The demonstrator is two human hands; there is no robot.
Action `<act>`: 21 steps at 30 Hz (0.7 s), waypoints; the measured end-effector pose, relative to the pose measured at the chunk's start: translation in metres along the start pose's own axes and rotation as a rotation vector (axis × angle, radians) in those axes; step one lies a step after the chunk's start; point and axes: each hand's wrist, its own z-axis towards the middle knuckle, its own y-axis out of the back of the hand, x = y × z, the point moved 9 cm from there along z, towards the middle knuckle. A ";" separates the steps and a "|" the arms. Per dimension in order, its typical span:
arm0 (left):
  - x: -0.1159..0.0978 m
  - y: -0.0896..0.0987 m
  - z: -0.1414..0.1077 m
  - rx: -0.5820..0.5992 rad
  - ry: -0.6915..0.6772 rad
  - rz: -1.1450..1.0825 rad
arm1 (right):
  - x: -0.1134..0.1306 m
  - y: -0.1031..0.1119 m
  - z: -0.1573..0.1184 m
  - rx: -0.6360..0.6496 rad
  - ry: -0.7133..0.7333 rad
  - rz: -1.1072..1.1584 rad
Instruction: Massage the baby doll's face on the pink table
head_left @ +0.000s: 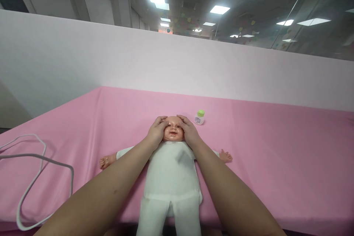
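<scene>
Closest to the person, the two bare forearms reach out over a baby doll (171, 177) that lies flat on its back, legs toward the person and head away, which puts its face upright to the wearer. The doll wears a white one-piece suit, and its little arms stick out to either side. The left hand (157, 129) and the right hand (188, 131) cup the doll's head from both sides, fingers curved against the temples and cheeks, thumbs near the face, so the head sits steady between them. The pink-covered worktop (276, 155) carries the doll. A white cable (41, 162) loops at the left. Just beyond the head, to the right, stands a small green-capped bottle (199, 117), upright and clear of the hands.
</scene>
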 end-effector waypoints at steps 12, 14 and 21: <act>0.004 0.000 0.003 0.007 0.014 -0.038 | -0.003 0.001 0.003 0.009 0.023 0.035; 0.002 0.000 0.001 0.002 0.018 -0.020 | -0.002 0.001 0.002 0.007 0.011 0.024; -0.013 -0.006 -0.010 0.071 -0.013 0.040 | 0.005 0.001 -0.004 0.023 -0.001 -0.086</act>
